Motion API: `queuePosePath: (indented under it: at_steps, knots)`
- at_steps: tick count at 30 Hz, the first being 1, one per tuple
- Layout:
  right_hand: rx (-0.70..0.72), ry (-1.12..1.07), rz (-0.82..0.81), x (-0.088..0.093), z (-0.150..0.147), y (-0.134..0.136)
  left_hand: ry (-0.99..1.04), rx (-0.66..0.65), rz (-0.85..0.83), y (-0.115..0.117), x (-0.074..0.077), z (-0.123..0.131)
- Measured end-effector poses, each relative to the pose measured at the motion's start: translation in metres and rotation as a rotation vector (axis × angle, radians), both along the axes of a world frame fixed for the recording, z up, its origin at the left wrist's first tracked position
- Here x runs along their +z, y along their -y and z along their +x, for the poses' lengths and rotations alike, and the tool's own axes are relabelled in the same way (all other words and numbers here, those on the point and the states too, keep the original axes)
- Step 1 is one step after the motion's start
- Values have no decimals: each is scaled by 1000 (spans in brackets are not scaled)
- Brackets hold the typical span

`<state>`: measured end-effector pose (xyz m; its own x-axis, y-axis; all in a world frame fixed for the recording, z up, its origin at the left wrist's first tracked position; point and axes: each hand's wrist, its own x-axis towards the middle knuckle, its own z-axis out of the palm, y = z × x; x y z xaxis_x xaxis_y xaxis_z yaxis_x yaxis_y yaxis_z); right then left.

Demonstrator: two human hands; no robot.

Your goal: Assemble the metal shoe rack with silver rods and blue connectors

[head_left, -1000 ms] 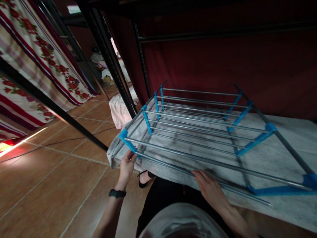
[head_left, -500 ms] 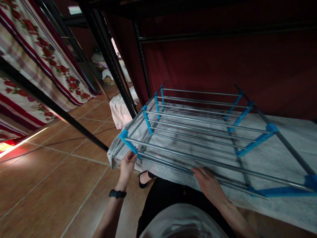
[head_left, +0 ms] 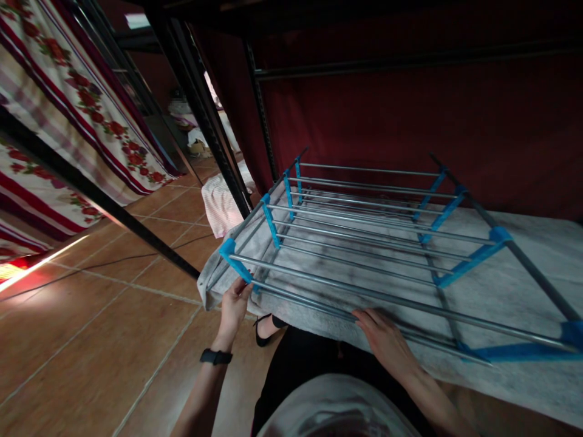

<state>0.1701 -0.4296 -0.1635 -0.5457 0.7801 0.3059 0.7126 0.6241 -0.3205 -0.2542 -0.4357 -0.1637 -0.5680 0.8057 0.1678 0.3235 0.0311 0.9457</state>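
Note:
A shoe rack of grey metal tubes point(head_left: 346, 283) with blue plastic brackets lies across a grey blanket point(head_left: 532, 261). At its near left corner, the fingers of my left hand point(head_left: 233, 311) close round the lower end of a blue bracket point(head_left: 237, 262). My right hand point(head_left: 386, 341) is wrapped over a thin metal tube point(head_left: 449, 350) along the rack's near lower edge. That tube's right end lies beside the near right blue bracket point(head_left: 523, 352), and I cannot tell whether they touch. Its left end is close to my left fingertips.
A black metal frame post point(head_left: 209, 121) rises behind the left end. Dark red cloth point(head_left: 410, 115) hangs behind the rack. A slanting black bar point(head_left: 113, 209) crosses the left side, before a flowered curtain point(head_left: 91, 109). A cable point(head_left: 127, 259) runs over the tiled floor point(head_left: 91, 340).
The tube under my right hand has slid very slightly left. Both hands and the rack otherwise stay in place.

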Motion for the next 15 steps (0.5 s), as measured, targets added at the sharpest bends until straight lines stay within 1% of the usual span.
queuePosePath:
  at_steps: [4, 9, 13, 15]
  knots:
    - [-6, 34, 40, 4, -2, 0, -12, -1, -21, 1, 2, 1]
    - [5, 79, 107, 10, -4, 2, -103, 12, -52, 3, 5, 4]
    - [-13, 67, 107, 14, -7, 1, -175, 32, -63, 2, 10, 4]
    - [-32, 69, 96, 18, -11, 2, -216, 29, -95, 2, 12, 3]
